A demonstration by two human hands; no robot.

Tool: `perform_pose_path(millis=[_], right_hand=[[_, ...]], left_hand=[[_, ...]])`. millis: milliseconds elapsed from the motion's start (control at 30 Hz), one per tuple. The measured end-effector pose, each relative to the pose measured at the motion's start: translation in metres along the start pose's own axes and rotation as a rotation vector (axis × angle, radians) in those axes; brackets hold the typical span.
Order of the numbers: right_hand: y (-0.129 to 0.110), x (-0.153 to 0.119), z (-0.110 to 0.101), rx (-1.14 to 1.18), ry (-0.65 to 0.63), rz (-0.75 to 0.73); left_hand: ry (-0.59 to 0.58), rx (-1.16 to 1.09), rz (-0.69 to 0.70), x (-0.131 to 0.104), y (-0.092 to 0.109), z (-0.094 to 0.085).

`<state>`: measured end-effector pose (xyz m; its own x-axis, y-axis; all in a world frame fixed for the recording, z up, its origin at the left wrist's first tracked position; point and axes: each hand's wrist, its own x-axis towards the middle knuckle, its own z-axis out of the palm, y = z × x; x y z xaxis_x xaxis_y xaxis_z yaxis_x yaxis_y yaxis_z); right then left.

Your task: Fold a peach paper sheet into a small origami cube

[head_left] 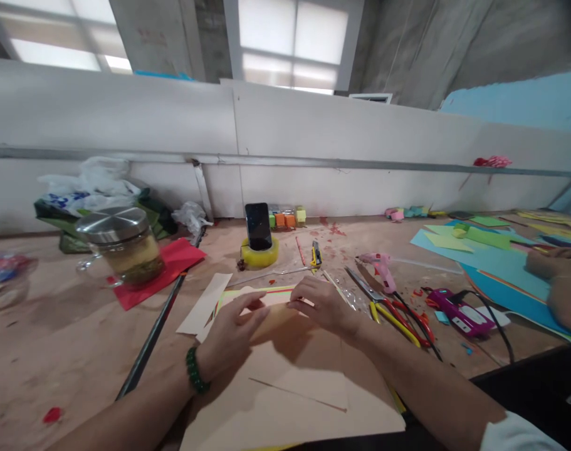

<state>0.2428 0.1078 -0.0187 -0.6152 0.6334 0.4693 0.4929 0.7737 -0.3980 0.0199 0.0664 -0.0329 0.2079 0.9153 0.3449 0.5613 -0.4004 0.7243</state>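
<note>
In the head view my left hand (231, 332), with a green bead bracelet on its wrist, grips the left end of a curled strip of tan paper (274, 321) between thumb and fingers. Bent over the strip's right end, the fingers of my right hand (325, 305) pinch it. Beneath both hands lies a stack of peach paper sheets (289, 416), its far edge showing red and green sheets. A smaller cut piece of peach paper (308, 385) rests on top. Left of the stack is a pale paper strip (205, 304).
Scissors (365, 285), a pink glue gun (382, 269) and a purple power strip (464, 313) lie to the right. A phone (258, 228) leans in a yellow tape roll (261, 255). A glass mug (128, 250) stands left. Another person's hand (555, 269) is at far right.
</note>
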Motion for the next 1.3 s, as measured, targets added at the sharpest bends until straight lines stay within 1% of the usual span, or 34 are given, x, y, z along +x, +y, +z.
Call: perform_pose_path(millis=[67,100,200,267,333,400,433,500,567,600,700,767,800,833,867,967,1033,1100,1133,1200,1267,1300], right_hand=[[0.002,-0.002,0.004,0.033,0.064,0.005],[0.003,-0.003,0.006,0.068,0.102,0.035],[0.009,-0.003,0.016,0.288,0.213,0.198],[0.014,-0.001,0.023,0.479,0.212,0.310],[0.019,0.001,0.027,0.616,0.200,0.386],[0.021,0.002,0.029,0.684,0.211,0.415],[0.021,0.002,0.029,0.702,0.219,0.414],[0.019,0.001,0.027,0.727,0.213,0.393],[0.015,-0.001,0.025,0.737,0.179,0.365],[0.012,-0.002,0.024,0.741,0.159,0.351],[0.004,-0.004,0.022,0.731,0.101,0.295],[-0.001,-0.006,0.022,0.674,0.113,0.239],[-0.003,-0.007,0.023,0.631,0.132,0.210],[-0.004,-0.008,0.023,0.585,0.153,0.179],[-0.004,-0.008,0.023,0.540,0.180,0.147],[-0.004,-0.010,0.023,0.435,0.278,0.058],[-0.002,-0.009,0.022,0.407,0.363,0.054],[-0.001,-0.009,0.022,0.468,0.397,0.098],[-0.002,-0.009,0.022,0.533,0.379,0.124],[-0.006,-0.009,0.021,0.685,0.279,0.160],[-0.012,-0.008,0.019,0.785,0.167,0.186],[-0.016,-0.008,0.018,0.801,0.142,0.201]], left_hand=[[-0.066,-0.127,-0.074,0.005,0.002,-0.003],[-0.075,-0.173,-0.098,0.006,0.004,-0.003],[-0.004,-0.260,-0.146,0.005,0.009,-0.004],[0.041,-0.311,-0.175,0.003,0.011,-0.003],[0.071,-0.375,-0.214,0.002,0.012,-0.004],[0.063,-0.496,-0.283,0.000,0.012,-0.005],[0.036,-0.596,-0.333,0.000,0.012,-0.006],[-0.063,-0.858,-0.456,0.002,0.012,-0.010],[-0.224,-1.104,-0.557,0.003,0.012,-0.013],[-0.319,-1.182,-0.582,0.004,0.012,-0.015],[-0.596,-1.245,-0.592,0.004,0.011,-0.016],[-0.760,-1.209,-0.629,0.001,0.010,-0.014],[-0.816,-1.178,-0.647,-0.001,0.010,-0.013],[-0.840,-1.141,-0.651,-0.003,0.010,-0.012],[-0.827,-1.102,-0.640,-0.005,0.010,-0.011],[-0.666,-1.023,-0.593,-0.007,0.013,-0.009],[-0.547,-0.970,-0.561,-0.006,0.018,-0.009],[-0.446,-0.869,-0.474,-0.005,0.023,-0.007],[-0.408,-0.806,-0.414,-0.004,0.025,-0.006],[-0.367,-0.704,-0.288,-0.005,0.030,-0.003],[-0.363,-0.658,-0.200,-0.008,0.032,0.000],[-0.369,-0.656,-0.181,-0.010,0.033,0.002]])
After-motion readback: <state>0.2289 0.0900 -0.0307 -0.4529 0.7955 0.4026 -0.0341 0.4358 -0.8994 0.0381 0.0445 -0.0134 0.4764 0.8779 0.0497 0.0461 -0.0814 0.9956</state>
